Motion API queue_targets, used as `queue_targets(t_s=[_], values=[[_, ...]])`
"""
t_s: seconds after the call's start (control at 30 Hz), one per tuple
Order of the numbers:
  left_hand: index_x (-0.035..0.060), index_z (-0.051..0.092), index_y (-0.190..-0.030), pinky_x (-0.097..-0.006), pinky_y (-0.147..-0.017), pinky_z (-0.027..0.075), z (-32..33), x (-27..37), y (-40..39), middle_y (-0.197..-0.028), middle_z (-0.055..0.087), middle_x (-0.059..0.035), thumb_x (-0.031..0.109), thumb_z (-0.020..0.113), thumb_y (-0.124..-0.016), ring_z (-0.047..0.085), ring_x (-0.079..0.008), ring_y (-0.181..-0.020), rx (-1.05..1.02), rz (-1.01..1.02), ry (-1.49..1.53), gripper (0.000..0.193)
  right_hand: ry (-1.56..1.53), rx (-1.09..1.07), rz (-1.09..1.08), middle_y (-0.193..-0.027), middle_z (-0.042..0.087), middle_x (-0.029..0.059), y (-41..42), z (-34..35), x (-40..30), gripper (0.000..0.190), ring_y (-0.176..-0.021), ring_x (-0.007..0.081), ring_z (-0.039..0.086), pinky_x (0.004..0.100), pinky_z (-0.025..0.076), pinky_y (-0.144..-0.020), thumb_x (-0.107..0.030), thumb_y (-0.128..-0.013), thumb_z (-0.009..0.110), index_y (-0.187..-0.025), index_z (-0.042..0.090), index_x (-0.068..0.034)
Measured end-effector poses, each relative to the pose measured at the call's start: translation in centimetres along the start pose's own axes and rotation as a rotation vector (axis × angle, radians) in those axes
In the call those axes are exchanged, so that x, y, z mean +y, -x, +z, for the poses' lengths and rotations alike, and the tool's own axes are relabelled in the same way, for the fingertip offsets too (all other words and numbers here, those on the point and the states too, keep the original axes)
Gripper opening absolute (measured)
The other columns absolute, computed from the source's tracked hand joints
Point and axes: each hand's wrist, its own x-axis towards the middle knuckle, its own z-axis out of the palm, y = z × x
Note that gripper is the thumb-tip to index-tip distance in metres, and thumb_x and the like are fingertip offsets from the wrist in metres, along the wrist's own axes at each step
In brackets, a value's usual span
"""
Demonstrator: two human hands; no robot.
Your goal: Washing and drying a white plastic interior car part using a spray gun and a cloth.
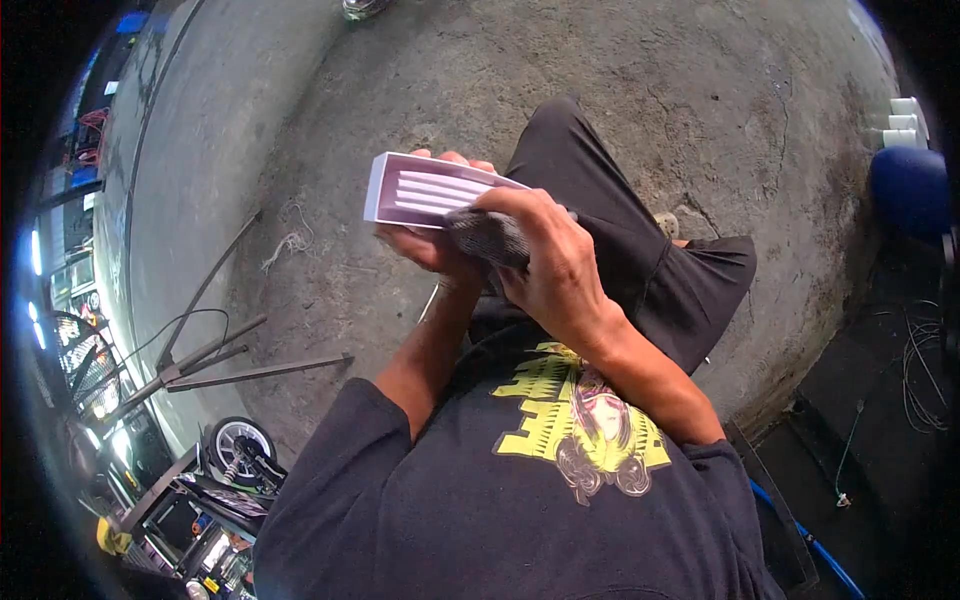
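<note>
My left hand (427, 251) grips a shallow white rectangular tray (381, 187) from beneath, with its fingertips showing over the far edge. Several parallel raised white ribs run along the inside of the tray. In my right hand (551, 255) is a bunched dark grey cloth (491, 238), which lies against the near right part of the tray. The right end of the tray is hidden behind my right hand and the cloth. Both hands are above my lap, in front of my dark trousers (592, 180).
Rough concrete floor (420, 82) surrounds me. White string (292, 241) lies to the left, near a metal stand with legs (255, 367). A motorcycle wheel (240, 446) is at lower left. White cylindrical containers (904, 122) and a blue rounded object (909, 191) stand at right, above coiled cable (922, 367).
</note>
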Motion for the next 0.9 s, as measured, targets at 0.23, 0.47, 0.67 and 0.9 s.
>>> queue_targets(t_s=[0.23, 0.47, 0.67, 0.9], values=[[0.0031, 0.044, -0.115, -0.0383, -0.074, 0.045, 0.7, 2.6, -3.6, -0.092, 0.050, -0.0092, 0.061, 0.054, -0.081, 0.048, -0.0204, -0.077, -0.426, 0.097, 0.081, 0.068, 0.170, -0.078, 0.052, -0.091, 0.057, 0.0104, 0.7, -1.4, -0.1, 0.032, -0.083, 0.0280, 0.060, 0.0368, 0.047, -0.072, -0.001, -0.068, 0.062, -0.099, 0.057, -0.007], [0.0100, 0.035, -0.132, -0.0494, -0.099, 0.037, 0.0, 2.3, -1.1, -0.113, 0.049, -0.0115, 0.066, 0.067, -0.068, 0.052, -0.0270, -0.105, -0.430, 0.079, -0.036, 0.091, 0.069, -0.001, 0.059, -0.099, 0.049, 0.0121, 2.7, -2.4, -0.2, 0.047, -0.082, 0.0269, 0.056, 0.0364, 0.048, -0.072, 0.001, -0.059, 0.069, -0.104, 0.058, -0.008], [0.0077, 0.046, -0.121, -0.0529, -0.096, 0.039, 0.0, 4.1, 2.4, -0.112, 0.051, -0.0116, 0.064, 0.046, -0.083, 0.053, -0.0281, -0.104, -0.077, -0.138, 0.073, 0.068, -0.041, -0.082, 0.231, -0.103, 0.049, 0.0143, 3.7, -2.8, -2.1, 0.050, -0.085, 0.0290, 0.054, 0.0366, 0.048, -0.077, 0.000, -0.056, 0.073, -0.103, 0.058, -0.008], [0.0071, 0.055, -0.111, -0.0513, -0.090, 0.042, -2.2, 3.2, 5.6, -0.095, 0.058, -0.0128, 0.066, 0.044, -0.081, 0.059, -0.0297, -0.089, 0.266, -0.261, 0.039, 0.067, 0.089, -0.161, 0.299, -0.088, 0.056, 0.0099, 6.2, -0.4, -0.8, 0.034, -0.082, 0.0256, 0.054, 0.0367, 0.044, -0.072, -0.007, -0.062, 0.070, -0.094, 0.058, -0.005]])
